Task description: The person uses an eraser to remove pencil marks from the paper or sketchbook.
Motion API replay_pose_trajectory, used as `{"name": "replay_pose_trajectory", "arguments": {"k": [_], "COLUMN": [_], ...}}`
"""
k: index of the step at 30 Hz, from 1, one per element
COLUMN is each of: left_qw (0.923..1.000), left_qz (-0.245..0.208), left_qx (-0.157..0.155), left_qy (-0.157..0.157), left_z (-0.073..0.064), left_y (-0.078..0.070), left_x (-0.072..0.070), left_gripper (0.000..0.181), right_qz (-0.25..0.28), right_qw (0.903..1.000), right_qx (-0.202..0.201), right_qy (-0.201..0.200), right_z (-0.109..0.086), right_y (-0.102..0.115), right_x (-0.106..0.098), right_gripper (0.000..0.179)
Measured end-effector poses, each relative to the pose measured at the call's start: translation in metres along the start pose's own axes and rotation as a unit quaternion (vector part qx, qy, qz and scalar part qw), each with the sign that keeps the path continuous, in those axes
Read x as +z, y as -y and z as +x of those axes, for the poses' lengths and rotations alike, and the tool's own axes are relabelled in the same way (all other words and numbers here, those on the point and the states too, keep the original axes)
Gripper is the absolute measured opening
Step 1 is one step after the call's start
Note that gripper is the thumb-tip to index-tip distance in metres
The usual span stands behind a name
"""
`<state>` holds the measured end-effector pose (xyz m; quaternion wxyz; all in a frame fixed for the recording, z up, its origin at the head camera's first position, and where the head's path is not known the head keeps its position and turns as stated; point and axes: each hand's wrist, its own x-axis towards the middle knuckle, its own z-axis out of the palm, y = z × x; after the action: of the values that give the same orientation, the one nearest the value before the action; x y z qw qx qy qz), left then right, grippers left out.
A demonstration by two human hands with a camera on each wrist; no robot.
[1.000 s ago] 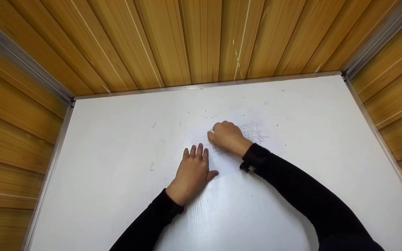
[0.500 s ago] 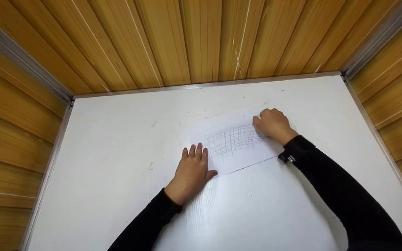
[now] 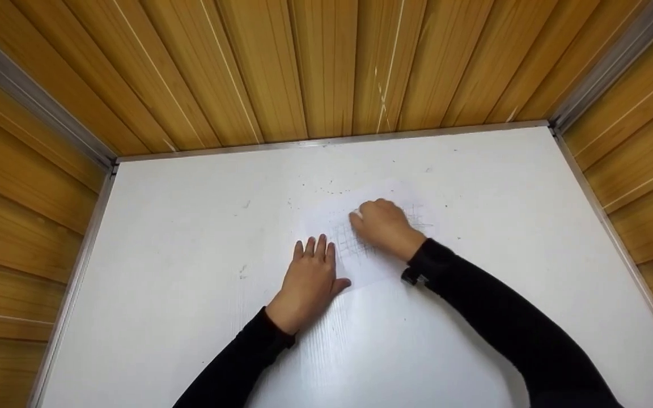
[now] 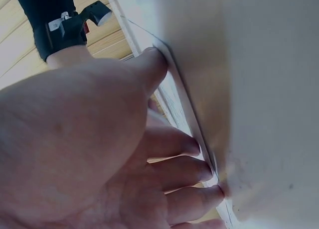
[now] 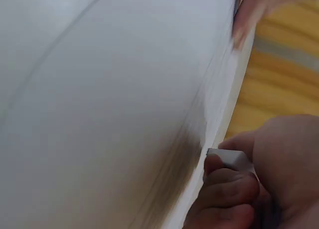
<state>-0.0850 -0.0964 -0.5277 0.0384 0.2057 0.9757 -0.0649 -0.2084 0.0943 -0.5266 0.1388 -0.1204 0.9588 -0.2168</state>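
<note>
A sheet of white paper lies on the white table, with a crosshatched grid of thin drawn lines across its middle. My left hand rests flat on the paper's left edge, fingers straight and thumb spread toward the near corner. Curled over the grid, my right hand grips a small white block-shaped eraser between thumb and fingers. Most of the eraser is hidden inside the hand, which also covers the middle of the lines.
Small dark crumbs are scattered on the white table beyond the paper. Wood-look panels rise at the back and both sides, with metal strips along the table's edges.
My right hand swept to the right end of the grid, then came back left over its middle. The left hand has stayed in place on the paper.
</note>
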Motion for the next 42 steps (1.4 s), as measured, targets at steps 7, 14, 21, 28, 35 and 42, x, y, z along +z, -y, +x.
{"name": "replay_pose_trajectory", "arguments": {"k": [7,14,21,28,35,42], "left_qw": [0.9998,0.9996,0.9997,0.9999,0.9999,0.9996], "left_qz": [-0.003,0.002,-0.012,-0.009,0.007,0.015], "left_qx": [0.008,0.005,0.007,-0.001,0.002,0.008], "left_qy": [-0.019,-0.029,-0.021,-0.005,-0.009,-0.023], "left_z": [0.003,0.004,0.002,0.000,-0.002,-0.001], "left_y": [-0.005,-0.004,0.002,0.003,0.004,0.004], "left_x": [-0.001,-0.003,-0.006,-0.003,-0.002,-0.002], "left_gripper": [0.087,0.084,0.085,0.086,0.086,0.086], "right_qz": [-0.031,-0.012,0.001,-0.026,0.007,-0.009], "right_qw": [0.9987,0.9998,0.9967,0.9954,0.9984,0.9979], "right_qx": [-0.029,0.011,0.081,0.093,0.056,-0.030], "right_qy": [0.027,0.014,0.005,0.001,-0.008,0.057], "right_z": [0.013,0.010,0.006,0.005,-0.001,0.003], "right_y": [0.047,-0.002,-0.081,-0.085,-0.033,0.040], "right_x": [0.016,-0.007,-0.046,-0.051,-0.027,0.004], "right_gripper": [0.044,0.049,0.059,0.055,0.054,0.051]}}
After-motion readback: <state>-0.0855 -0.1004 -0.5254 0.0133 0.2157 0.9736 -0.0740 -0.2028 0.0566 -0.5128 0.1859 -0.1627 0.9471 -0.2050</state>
